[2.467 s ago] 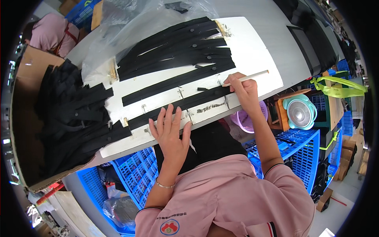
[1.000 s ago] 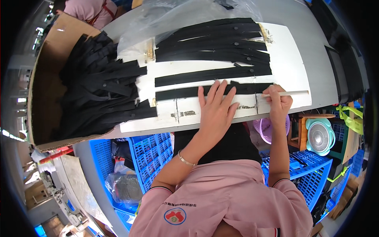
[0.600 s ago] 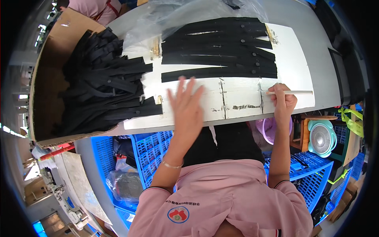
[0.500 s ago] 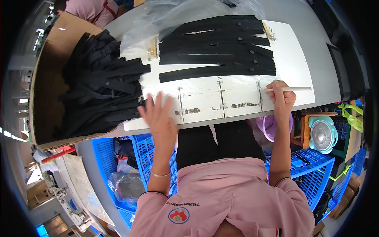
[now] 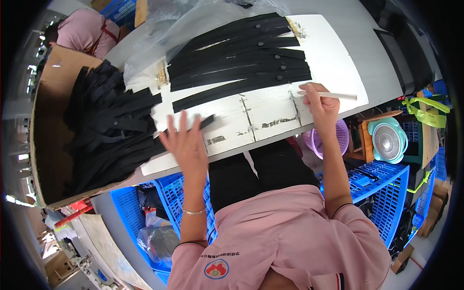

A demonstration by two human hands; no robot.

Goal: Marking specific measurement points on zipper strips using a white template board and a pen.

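I have the left hand (image 5: 189, 149) palm-down, fingers splayed over a narrow black strip (image 5: 208, 121), the right hand (image 5: 325, 105) pinching a white pen (image 5: 342, 96).

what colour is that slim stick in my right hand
White; the slim stick in your right hand shows in the head view.

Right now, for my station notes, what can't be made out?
In the head view:
Left hand: blurred; whether it grips the black strip there is unclear.
White stick in the right hand: tip too small to tell.
Cardboard box: bottom hidden by piled strips.
Plastic sheet: cut off by the top edge.
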